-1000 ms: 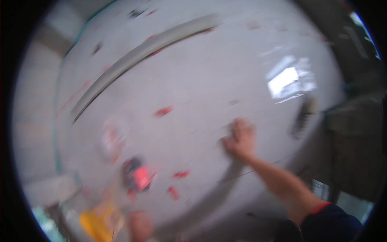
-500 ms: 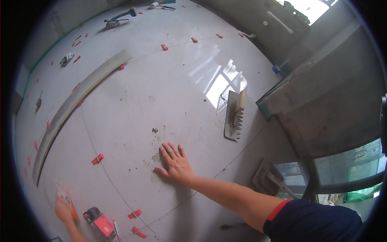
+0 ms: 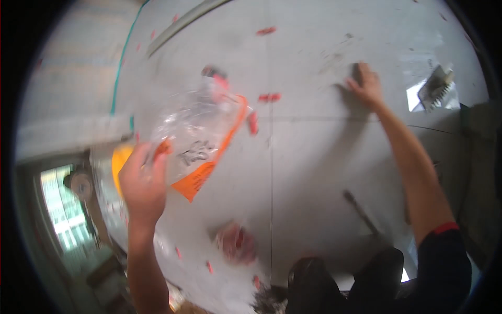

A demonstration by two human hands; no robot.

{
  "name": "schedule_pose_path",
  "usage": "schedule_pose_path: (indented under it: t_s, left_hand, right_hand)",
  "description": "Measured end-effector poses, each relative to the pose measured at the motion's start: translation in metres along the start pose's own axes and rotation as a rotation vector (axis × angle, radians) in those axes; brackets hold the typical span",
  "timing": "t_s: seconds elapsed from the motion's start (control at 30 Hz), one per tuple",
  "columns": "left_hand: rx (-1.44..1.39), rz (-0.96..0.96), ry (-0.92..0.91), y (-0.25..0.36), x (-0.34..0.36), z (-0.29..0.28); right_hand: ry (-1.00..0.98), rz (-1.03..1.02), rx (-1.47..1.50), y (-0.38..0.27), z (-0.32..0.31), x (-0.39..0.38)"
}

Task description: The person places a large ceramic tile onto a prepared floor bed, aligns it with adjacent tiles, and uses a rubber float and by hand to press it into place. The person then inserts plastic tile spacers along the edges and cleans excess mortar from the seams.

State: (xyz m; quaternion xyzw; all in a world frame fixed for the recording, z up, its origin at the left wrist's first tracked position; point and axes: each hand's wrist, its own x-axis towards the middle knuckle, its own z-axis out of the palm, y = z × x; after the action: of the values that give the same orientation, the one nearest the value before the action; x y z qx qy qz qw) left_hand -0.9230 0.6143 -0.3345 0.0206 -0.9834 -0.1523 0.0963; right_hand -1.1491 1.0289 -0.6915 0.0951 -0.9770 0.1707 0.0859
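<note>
My left hand (image 3: 144,183) is closed on a clear plastic bag (image 3: 196,125) with orange edging and dark marks, held up off the floor. Motion blurs it, and its contents are hard to make out. Stretched out to the far right, my right hand (image 3: 366,86) rests with fingers apart on the large grey floor tiles (image 3: 314,157). Beyond that hand lies a notched trowel (image 3: 436,89) with a pale handle. A red and black device (image 3: 215,73) shows just past the bag's far edge.
Red tile-levelling wedges (image 3: 270,98) sit along the joints. A long straight bar (image 3: 188,23) lies at the far left. Nearer me are a clear bag of reddish pieces (image 3: 236,243) and a slim dark-ended tool (image 3: 361,212). My knees (image 3: 314,285) are at the lower edge.
My view has swung left and down toward my knees. My left hand has lifted the plastic bag from the floor. My right hand still rests on the tile, fingers spread.
</note>
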Motion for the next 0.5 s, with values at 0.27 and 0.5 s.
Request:
schedule_pose_path:
  t_s: [0.27,0.5]
  left_hand:
    - [0.102,-0.220,-0.054,-0.006,-0.239,-0.069]
    - [0.419,-0.128,-0.089,-0.047,-0.419,-0.045]
  right_hand:
    - [-0.220,0.062,0.585,-0.026,-0.136,-0.209]
    - [-0.293,0.371,0.660,-0.032,-0.292,-0.475]
